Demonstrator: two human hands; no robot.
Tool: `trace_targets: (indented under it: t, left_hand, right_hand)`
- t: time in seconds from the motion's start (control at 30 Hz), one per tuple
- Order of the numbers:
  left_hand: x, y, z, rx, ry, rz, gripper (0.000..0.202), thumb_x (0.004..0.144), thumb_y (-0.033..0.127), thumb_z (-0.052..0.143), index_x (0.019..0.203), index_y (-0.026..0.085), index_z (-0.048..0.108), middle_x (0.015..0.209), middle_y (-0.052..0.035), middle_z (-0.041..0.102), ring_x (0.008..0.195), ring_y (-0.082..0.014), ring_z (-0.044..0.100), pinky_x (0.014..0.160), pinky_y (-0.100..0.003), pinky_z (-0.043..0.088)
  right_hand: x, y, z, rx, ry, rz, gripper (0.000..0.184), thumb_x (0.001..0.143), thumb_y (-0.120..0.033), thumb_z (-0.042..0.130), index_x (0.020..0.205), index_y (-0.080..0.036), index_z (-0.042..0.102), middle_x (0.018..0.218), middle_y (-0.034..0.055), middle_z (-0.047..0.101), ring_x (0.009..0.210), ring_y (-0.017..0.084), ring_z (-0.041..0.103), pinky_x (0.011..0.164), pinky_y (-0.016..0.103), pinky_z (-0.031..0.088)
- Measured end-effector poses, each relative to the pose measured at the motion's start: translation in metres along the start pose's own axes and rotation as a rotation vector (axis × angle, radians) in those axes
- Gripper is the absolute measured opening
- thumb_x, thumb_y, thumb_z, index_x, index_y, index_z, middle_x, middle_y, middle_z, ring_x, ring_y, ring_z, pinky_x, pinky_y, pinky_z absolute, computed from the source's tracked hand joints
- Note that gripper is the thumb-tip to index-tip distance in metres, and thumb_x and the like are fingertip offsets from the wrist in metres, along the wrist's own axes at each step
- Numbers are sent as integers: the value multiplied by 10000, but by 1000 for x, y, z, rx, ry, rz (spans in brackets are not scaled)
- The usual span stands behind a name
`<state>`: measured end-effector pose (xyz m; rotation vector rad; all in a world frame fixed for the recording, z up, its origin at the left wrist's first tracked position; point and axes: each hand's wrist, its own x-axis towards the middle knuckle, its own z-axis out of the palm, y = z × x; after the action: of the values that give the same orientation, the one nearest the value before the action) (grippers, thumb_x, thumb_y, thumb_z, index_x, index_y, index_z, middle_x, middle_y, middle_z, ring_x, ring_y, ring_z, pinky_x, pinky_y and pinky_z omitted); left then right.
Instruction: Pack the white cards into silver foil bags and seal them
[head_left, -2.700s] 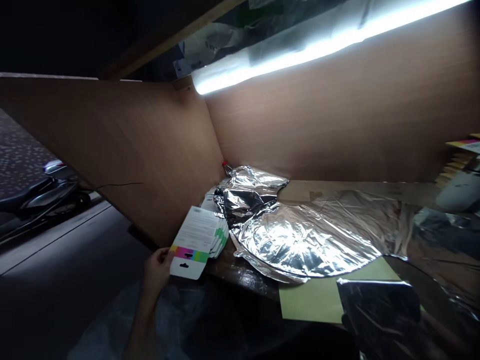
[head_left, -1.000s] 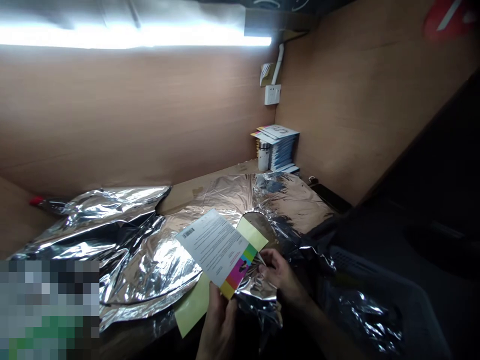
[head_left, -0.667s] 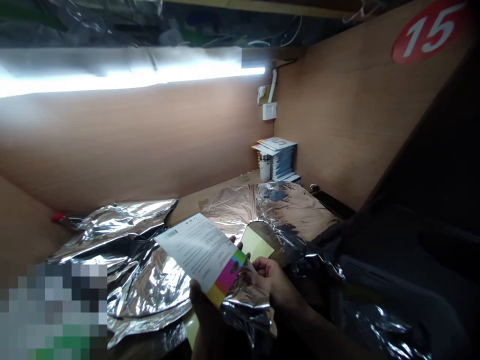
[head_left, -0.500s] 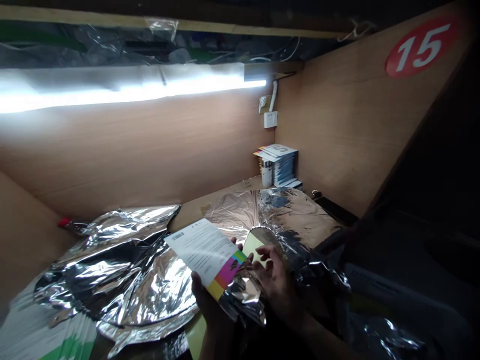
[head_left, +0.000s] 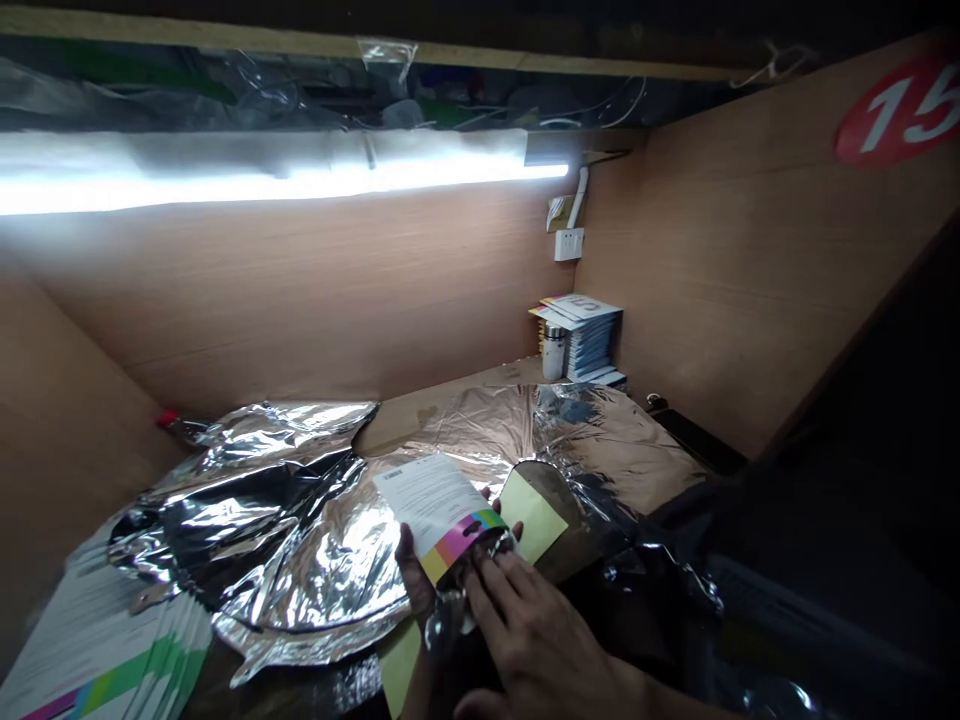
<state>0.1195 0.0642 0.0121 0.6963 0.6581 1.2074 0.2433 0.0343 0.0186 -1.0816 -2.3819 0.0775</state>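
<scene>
My left hand (head_left: 411, 572) is shut on a white printed card (head_left: 431, 503) with a rainbow-coloured band along its lower edge. A crumpled piece of silver foil (head_left: 465, 575) lies against that band, and my right hand (head_left: 529, 625) presses its fingers over the foil and the card's end. Part of the foil is hidden under those fingers. Large creased foil sheets (head_left: 262, 520) spread just left of my hands, and a yellow-green paper sheet (head_left: 534, 517) lies just beyond them. A stack of similar cards (head_left: 112, 645) sits at the lower left.
Wooden partition walls (head_left: 300, 290) enclose the desk, under a bright strip light (head_left: 262, 187). A stack of booklets (head_left: 589, 335) and a metal canister (head_left: 553, 352) stand at the back. A dark crate (head_left: 817, 625) with foil sits on the right.
The card has dropped lower and lies flatter. My right hand has moved over the foil and closed on it against the card. The view has shifted slightly.
</scene>
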Motion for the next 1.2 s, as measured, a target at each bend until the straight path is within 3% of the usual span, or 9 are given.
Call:
trace_targets:
  t: [0.17,0.3,0.4,0.47,0.7,0.83,0.93,1.07,1.2]
  left_hand:
    - [9,13,-22,167,186,54,803,875,717,510,1436,146,583,1398,-182,671,1447,-423,481,1207,-597,368]
    - [36,48,-50,930,526,392,716,978,593,469,1564,188,398,1645,-145,429,1581,-334,262,1284,-522,230]
    - [65,42,-57,1487,221,332,664,1025,528,374,1576,159,399,1692,-179,332,1586,-355,240,1276,-568,194]
    - [81,22,-57,1626,62,236,638,1007,527,424,1527,165,494,1669,-184,375,1580,-405,230,1262,-644,120]
    - [79,-20,-58,2097,82,310,821,975,679,429,1619,175,356,1726,-143,250,1603,-408,128,1269,-661,44]
    - [79,-18,-56,2110,92,388,802,982,649,447,1625,181,342,1726,-138,254,1604,-410,120,1277,-666,62]
    - [84,-16,-60,2020,58,369,708,1007,563,459,1590,164,404,1708,-166,294,1592,-411,186,1276,-665,135]
    - [71,4,-82,1798,38,428,541,1051,419,414,1509,144,494,1698,-189,309,1583,-353,253,1250,-599,306]
    - [34,23,-113,1814,-206,461,688,907,543,678,1478,186,536,1658,-182,395,1568,-428,253,1198,-665,372]
  right_hand:
    - [21,6,-1,22,-196,114,755,904,-795,521,1171,-124,739,1144,209,715,1111,405,616,1064,593,436]
    - [7,7,29,54,-204,143,800,893,-790,544,1340,-137,656,1256,201,688,1180,412,591,1088,601,425]
    - [-11,2,56,60,-226,157,757,922,-710,584,1388,-115,618,1333,211,657,1266,420,548,1147,609,381]
    - [-23,1,65,70,-241,170,748,933,-669,607,1417,-99,593,1373,211,637,1300,416,532,1179,588,367]
    - [-70,14,47,137,-233,-89,662,986,-288,603,1567,-44,400,1652,191,391,1561,360,261,1283,500,273]
    - [-72,27,35,299,30,-68,342,963,-166,576,1297,-102,616,1296,166,691,1308,304,567,1156,488,453]
    - [-54,42,38,302,143,24,317,966,-122,547,1276,-133,613,1196,158,689,1149,287,608,1011,476,534]
    - [-24,58,41,98,-104,61,407,965,-103,530,1365,-154,586,1247,155,643,1101,289,564,960,447,522]
    - [-13,60,37,-63,-278,46,363,962,-167,568,1316,-223,627,1203,127,620,1057,296,533,921,439,483]
